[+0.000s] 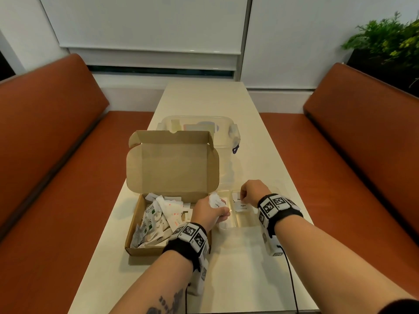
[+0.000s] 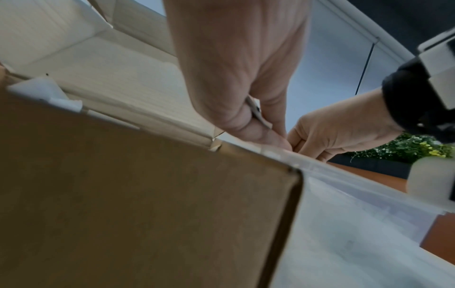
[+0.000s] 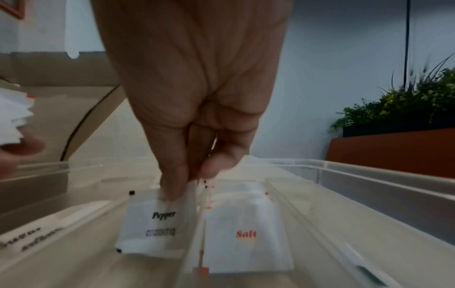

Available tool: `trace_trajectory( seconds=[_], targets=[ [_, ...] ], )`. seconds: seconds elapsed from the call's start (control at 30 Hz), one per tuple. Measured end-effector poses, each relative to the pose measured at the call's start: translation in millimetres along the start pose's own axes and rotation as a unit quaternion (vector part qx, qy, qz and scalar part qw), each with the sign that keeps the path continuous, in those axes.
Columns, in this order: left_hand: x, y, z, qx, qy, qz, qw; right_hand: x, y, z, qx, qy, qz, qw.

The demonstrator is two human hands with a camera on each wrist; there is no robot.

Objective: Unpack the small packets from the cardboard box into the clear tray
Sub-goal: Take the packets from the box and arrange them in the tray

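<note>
Two hands over the ribbed clear tray (image 3: 369, 185): right fingers (image 3: 172, 175) pinching a flat pepper packet (image 3: 152, 224), left fingers (image 1: 221, 211) gripping crinkled paper packets (image 1: 215, 199).

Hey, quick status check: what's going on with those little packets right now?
Left hand grips several packets. Right hand pinches Pepper packet in clear tray. Cardboard box still holds many. Nothing blocking.

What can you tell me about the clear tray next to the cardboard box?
The clear tray is see-through plastic, shallow, split by thin walls into long compartments. It sits on the pale table, right of the open cardboard box. One compartment holds a white Pepper packet, its neighbour a white Salt packet. The right hand reaches in, its fingertips on the Pepper packet's top edge.
</note>
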State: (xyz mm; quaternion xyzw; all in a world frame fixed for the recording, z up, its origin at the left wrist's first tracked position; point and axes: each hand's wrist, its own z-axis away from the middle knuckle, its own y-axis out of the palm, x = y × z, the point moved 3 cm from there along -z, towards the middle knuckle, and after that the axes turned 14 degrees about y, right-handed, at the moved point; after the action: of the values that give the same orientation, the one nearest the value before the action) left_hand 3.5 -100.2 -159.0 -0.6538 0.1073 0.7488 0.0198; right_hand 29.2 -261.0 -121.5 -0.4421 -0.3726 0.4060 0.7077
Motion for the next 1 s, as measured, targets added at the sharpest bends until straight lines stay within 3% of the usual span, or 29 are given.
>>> trace_trajectory(
  seconds=[0.23, 0.57, 1.0],
  targets=[
    [1, -1, 1, 0.007, 0.009, 0.001, 1.0, 5, 3, 2, 0.005, -0.005, 0.046, 0.999],
    [3, 0, -2, 0.007, 0.011, -0.023, 1.0, 15, 8, -5, -0.002, -0.038, 0.202, 0.979],
    [3, 0, -4, 0.017, 0.025, -0.052, 0.998, 11, 19, -10, -0.021, -0.055, 0.286, 0.956]
  ],
)
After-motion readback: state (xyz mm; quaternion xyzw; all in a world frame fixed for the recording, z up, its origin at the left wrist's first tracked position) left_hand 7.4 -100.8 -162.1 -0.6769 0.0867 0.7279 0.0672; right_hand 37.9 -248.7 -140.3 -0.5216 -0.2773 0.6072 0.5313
